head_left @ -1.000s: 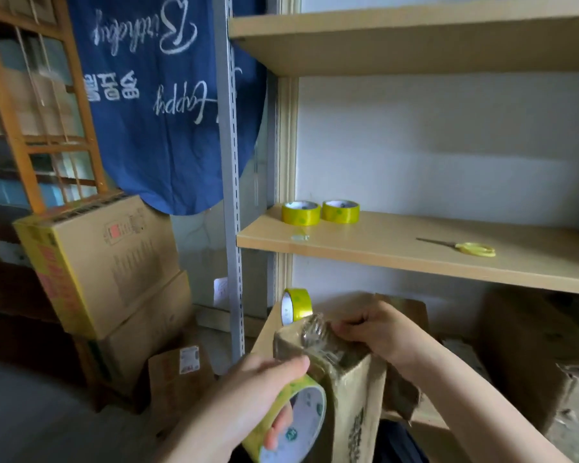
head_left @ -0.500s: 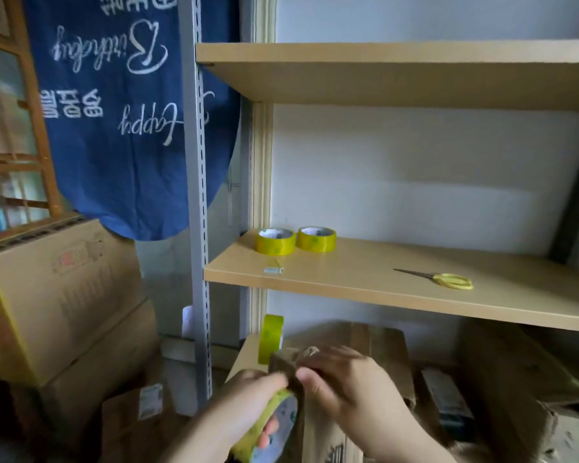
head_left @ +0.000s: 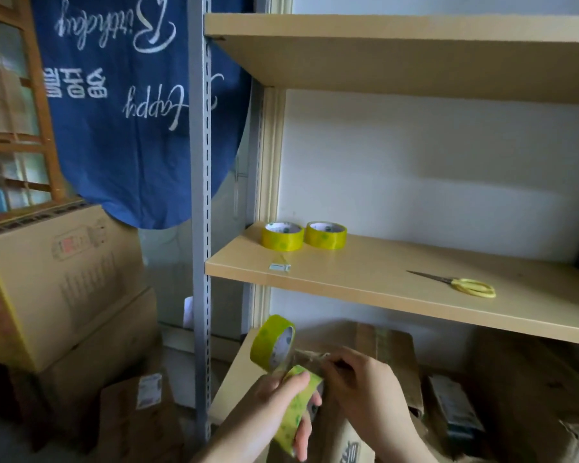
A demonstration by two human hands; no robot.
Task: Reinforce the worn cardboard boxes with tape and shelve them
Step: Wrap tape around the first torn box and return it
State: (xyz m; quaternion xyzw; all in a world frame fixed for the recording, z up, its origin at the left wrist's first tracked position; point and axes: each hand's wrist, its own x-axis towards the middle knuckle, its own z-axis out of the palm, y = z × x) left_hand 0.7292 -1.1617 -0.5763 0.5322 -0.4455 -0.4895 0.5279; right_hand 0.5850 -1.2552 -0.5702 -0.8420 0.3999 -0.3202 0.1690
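Observation:
A small worn cardboard box [head_left: 343, 444] stands upright at the bottom centre, mostly hidden by my hands. My left hand [head_left: 273, 397] grips a yellow tape roll [head_left: 296, 414] against the box's left side. My right hand [head_left: 361, 392] curls over the box's crumpled top edge [head_left: 310, 357], fingers bent around it. A second yellow roll [head_left: 274, 342] stands on edge just behind, on a low board. Two more rolls [head_left: 282, 236] [head_left: 326, 234] lie flat at the middle shelf's left end.
Yellow-handled scissors [head_left: 465, 285] and a small tape scrap [head_left: 279, 267] lie on the middle shelf [head_left: 365, 279]. Large cartons [head_left: 64, 279] are stacked at the left. More worn boxes [head_left: 528, 396] sit under the shelf at the right. A grey upright post [head_left: 199, 228] stands between them.
My left hand has brought the tape roll up against the box's top corner. My right hand slid from the far side onto the top edge. The view shifted right and slightly down.

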